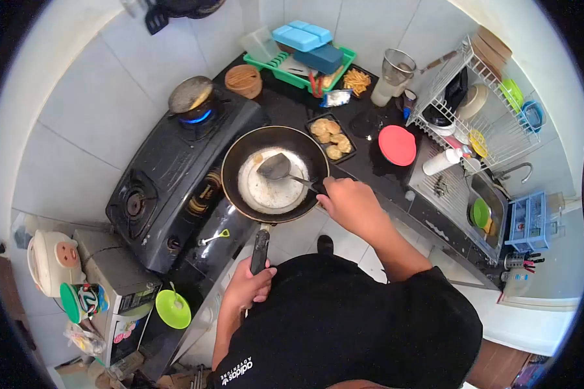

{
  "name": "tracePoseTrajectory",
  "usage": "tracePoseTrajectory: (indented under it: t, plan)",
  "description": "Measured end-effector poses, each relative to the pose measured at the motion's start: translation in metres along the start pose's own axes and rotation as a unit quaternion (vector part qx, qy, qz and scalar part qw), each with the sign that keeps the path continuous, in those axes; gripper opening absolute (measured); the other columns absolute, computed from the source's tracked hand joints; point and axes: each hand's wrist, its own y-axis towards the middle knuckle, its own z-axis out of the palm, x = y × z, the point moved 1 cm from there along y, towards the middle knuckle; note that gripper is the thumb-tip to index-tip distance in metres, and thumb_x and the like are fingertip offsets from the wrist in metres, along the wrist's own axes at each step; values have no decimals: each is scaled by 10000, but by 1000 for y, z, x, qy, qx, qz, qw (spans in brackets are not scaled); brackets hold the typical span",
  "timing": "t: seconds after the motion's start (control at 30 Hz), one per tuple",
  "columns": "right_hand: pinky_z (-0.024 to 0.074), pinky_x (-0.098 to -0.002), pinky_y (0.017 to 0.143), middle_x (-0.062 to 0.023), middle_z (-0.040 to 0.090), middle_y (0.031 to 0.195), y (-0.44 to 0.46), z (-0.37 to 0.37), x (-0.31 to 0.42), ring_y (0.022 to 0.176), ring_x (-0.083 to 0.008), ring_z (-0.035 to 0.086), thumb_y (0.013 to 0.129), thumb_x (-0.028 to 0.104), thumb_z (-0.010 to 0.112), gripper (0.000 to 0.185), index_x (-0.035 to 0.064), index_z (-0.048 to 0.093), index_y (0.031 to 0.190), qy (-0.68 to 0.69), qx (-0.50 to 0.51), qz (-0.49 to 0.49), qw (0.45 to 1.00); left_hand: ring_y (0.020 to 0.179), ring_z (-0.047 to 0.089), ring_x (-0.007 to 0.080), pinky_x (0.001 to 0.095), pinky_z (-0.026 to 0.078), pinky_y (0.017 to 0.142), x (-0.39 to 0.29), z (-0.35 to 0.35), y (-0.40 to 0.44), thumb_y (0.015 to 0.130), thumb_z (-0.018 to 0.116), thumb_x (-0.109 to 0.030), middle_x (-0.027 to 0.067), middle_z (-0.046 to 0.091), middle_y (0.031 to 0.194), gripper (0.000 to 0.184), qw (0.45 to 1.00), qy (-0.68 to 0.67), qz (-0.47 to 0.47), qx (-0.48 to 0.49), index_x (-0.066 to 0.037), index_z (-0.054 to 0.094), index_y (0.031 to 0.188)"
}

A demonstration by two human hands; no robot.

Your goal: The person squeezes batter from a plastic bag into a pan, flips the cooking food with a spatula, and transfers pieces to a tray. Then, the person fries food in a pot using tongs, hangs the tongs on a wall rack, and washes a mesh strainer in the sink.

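My left hand (252,284) is wrapped round the black handle of a frying pan (276,216), which it holds up in front of the stove's front edge. Closed round the handle of a dark ladle (276,166), my right hand (348,202) is at the pan's right rim. The ladle's head lies inside the pan, over its pale, worn bottom. A small brownish bit (258,158) shows beside the ladle's head. Behind the pan, to the right, a black tray (348,150) holds several pale brown pieces of food.
A two-burner stove (169,178) stands left; its far burner has a blue flame under a small pan (191,94). A red lid (397,145) lies on the dark counter. Right are a dish rack (493,139) and sink (486,188). A green bowl (173,309) sits lower left.
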Motion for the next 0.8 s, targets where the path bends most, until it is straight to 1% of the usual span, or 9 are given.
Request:
tracePoseTrajectory:
  t: [0.03, 0.17, 0.23, 0.27, 0.37, 0.4, 0.53, 0.63, 0.8]
  plan:
    - [546, -511, 669, -215, 669, 772, -4, -1, -16, 774, -419, 681, 910, 277, 703, 274, 14, 626, 896, -5, 4, 6, 1000, 433, 327, 53, 236, 228, 380, 2, 13, 8, 953, 633, -11, -44, 396, 601, 207, 1000, -7, -5, 5, -119, 457, 966]
    - [546, -505, 658, -209, 663, 754, -22, -27, -76, 751, -407, 680, 906, 265, 703, 259, 16, 632, 890, -8, 23, 23, 999, 428, 318, 50, 236, 222, 379, 4, 72, 39, 959, 626, -13, -49, 387, 596, 201, 999, 4, -42, 16, -121, 458, 966]
    - [543, -496, 640, -201, 660, 746, -31, -35, -104, 724, -401, 675, 903, 258, 702, 249, 19, 637, 878, -41, 26, 20, 999, 425, 319, 50, 235, 223, 378, 9, 95, 53, 962, 623, -13, -51, 380, 591, 198, 998, 3, -49, 46, -124, 460, 969]
    - [540, -490, 625, -196, 656, 731, -33, -39, -117, 703, -397, 671, 902, 246, 696, 245, 15, 638, 846, -42, 17, 9, 999, 423, 316, 45, 232, 222, 373, 11, 105, 60, 969, 616, -14, -54, 377, 585, 193, 997, -8, -61, 53, -130, 462, 973]
    - [540, -487, 620, -194, 652, 713, -36, -51, -146, 691, -393, 670, 903, 231, 688, 237, 11, 641, 824, -61, 26, -5, 998, 423, 314, 37, 229, 222, 368, 10, 136, 75, 978, 604, -16, -57, 377, 586, 185, 993, -36, -88, 70, -138, 464, 977]
    - [577, -467, 626, -216, 675, 711, -36, -58, -149, 674, -387, 706, 780, 62, 639, 99, 1, 670, 709, -61, 1, -24, 998, 424, 310, 30, 224, 217, 365, 12, 140, 81, 987, 591, -20, -58, 387, 595, 176, 991, -46, -94, 83, -147, 469, 981]
    - [577, -459, 622, -219, 671, 704, -37, -56, -170, 687, -388, 709, 750, 42, 635, 70, -7, 669, 713, -69, -3, -27, 997, 423, 308, 32, 222, 212, 365, 12, 160, 97, 987, 590, -25, -58, 398, 613, 175, 987, -56, -107, 106, -155, 472, 984]
    - [580, -455, 633, -223, 673, 721, -36, -55, -178, 702, -392, 710, 752, 22, 632, 56, -23, 663, 739, -75, 23, -22, 997, 431, 306, 29, 216, 209, 366, 10, 172, 105, 984, 593, -26, -61, 403, 628, 177, 984, -58, -112, 128, -159, 477, 989]
    - [583, -461, 659, -237, 685, 808, -35, -52, -191, 748, -400, 713, 743, -44, 614, 67, -53, 648, 800, -60, 31, -31, 997, 442, 302, 22, 207, 213, 359, 9, 190, 111, 980, 597, -28, -67, 398, 630, 171, 979, -97, -125, 131, -154, 483, 996]
